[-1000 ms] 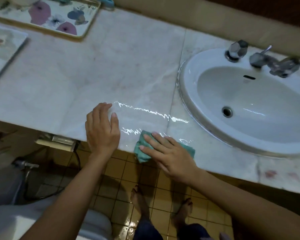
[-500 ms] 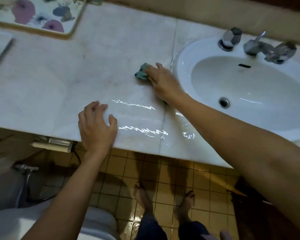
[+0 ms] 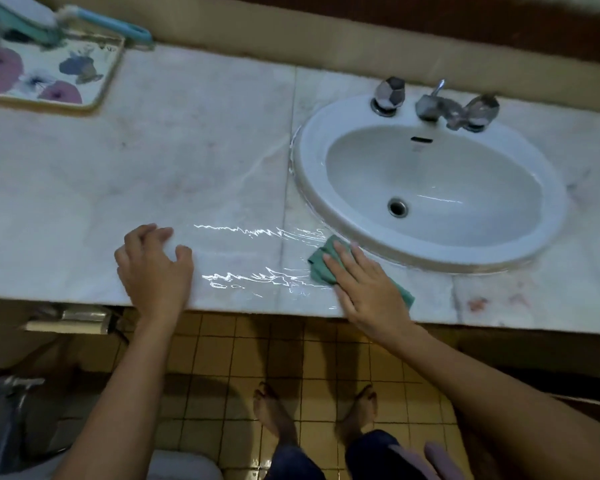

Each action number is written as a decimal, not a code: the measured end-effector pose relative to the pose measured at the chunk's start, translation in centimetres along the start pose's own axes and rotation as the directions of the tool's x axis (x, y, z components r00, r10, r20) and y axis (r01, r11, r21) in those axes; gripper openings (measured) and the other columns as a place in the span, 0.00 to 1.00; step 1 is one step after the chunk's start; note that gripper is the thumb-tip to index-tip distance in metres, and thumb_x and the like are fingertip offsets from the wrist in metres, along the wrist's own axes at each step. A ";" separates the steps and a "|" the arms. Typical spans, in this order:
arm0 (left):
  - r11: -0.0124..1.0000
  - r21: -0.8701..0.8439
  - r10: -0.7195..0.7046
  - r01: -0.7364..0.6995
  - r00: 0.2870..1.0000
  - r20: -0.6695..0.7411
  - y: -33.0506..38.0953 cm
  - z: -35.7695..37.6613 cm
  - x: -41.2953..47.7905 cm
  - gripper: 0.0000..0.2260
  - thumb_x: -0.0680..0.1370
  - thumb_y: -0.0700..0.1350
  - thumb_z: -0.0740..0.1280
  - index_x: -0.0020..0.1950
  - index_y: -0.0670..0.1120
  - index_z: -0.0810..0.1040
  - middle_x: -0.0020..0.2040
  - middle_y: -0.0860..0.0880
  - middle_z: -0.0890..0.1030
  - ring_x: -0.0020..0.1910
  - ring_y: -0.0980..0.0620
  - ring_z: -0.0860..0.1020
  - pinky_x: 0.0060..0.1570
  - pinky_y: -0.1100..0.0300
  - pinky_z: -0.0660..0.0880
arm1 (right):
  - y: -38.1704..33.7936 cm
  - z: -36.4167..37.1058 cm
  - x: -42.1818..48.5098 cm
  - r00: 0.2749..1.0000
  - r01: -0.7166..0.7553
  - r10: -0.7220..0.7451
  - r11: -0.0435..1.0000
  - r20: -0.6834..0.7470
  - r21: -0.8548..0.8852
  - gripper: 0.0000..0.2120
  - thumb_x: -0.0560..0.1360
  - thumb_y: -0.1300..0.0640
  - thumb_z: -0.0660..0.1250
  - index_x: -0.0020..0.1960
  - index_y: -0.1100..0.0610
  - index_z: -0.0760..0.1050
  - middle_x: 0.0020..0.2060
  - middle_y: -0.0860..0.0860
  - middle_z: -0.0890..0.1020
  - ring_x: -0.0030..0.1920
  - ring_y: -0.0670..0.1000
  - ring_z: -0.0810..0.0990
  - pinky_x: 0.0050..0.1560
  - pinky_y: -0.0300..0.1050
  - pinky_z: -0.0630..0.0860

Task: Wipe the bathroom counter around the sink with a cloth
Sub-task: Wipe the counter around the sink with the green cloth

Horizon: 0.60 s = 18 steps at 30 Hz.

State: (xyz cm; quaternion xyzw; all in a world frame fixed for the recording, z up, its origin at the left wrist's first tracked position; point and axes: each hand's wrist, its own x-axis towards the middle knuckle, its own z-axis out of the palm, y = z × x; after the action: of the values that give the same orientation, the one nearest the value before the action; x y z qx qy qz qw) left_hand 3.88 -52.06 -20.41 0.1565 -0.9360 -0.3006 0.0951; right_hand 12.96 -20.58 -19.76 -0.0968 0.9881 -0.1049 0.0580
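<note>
A green cloth (image 3: 321,263) lies flat on the white marble counter (image 3: 174,161), right by the front left rim of the oval white sink (image 3: 309,147). My right hand (image 3: 364,289) presses down on the cloth with fingers spread, and a corner of the cloth sticks out by my wrist. My left hand (image 3: 153,268) rests on the counter's front edge with fingers curled, holding nothing. Wet streaks glint on the marble between my two hands.
A flowered tray (image 3: 49,77) sits at the counter's back left with a blue-handled brush (image 3: 111,26) behind it. Chrome taps (image 3: 433,103) stand behind the basin. Reddish stains (image 3: 478,303) mark the counter front right. Below are yellow floor tiles, my bare feet and a toilet (image 3: 184,465).
My right hand slid the cloth from the sink's upper left rim back down toward the counter's front edge, by the sink's front left. My left hand stayed at the edge.
</note>
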 end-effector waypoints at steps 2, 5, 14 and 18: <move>0.993 -0.068 -0.099 0.099 0.995 0.001 2.0 0.4 -0.4 0.14 0.74 0.44 0.65 0.58 0.45 0.80 0.68 0.48 0.70 0.68 0.43 0.65 0.64 0.48 0.63 | 2.6 -0.2 -3.5 0.993 -0.120 0.120 0.992 -0.011 0.030 0.26 0.81 0.47 0.50 0.78 0.49 0.54 0.78 0.47 0.53 0.78 0.50 0.48 0.74 0.52 0.57; 0.989 -0.147 0.007 -0.001 0.999 0.035 6.8 2.2 -2.9 0.11 0.74 0.42 0.66 0.55 0.46 0.81 0.67 0.48 0.70 0.68 0.43 0.65 0.64 0.49 0.63 | 6.2 -0.8 -7.6 0.975 -0.222 0.224 0.972 -0.018 0.080 0.26 0.81 0.49 0.52 0.77 0.48 0.53 0.77 0.46 0.54 0.78 0.49 0.48 0.74 0.57 0.57; 0.824 -0.396 0.539 -0.406 0.777 0.325 20.1 8.9 -13.0 0.13 0.70 0.45 0.64 0.53 0.49 0.81 0.62 0.50 0.74 0.63 0.48 0.70 0.59 0.58 0.63 | 15.4 -2.4 -13.8 0.746 -0.593 0.635 0.770 -0.198 0.234 0.23 0.80 0.60 0.56 0.75 0.54 0.62 0.76 0.54 0.62 0.76 0.56 0.57 0.70 0.60 0.64; 0.782 -0.407 0.615 -0.472 0.691 0.379 23.7 10.8 -15.2 0.13 0.70 0.45 0.63 0.52 0.50 0.82 0.60 0.51 0.76 0.62 0.49 0.71 0.61 0.56 0.66 | 19.4 -3.4 -15.0 0.645 -0.681 0.730 0.683 -0.227 0.265 0.22 0.81 0.59 0.55 0.75 0.55 0.63 0.76 0.54 0.62 0.76 0.56 0.57 0.72 0.57 0.62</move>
State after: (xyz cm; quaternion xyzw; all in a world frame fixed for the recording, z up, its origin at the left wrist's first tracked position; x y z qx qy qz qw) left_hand 9.52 -22.68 -16.29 -0.2275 -0.8796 -0.4158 -0.0403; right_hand 23.64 1.75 -19.32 0.3195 0.9315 -0.1646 -0.0562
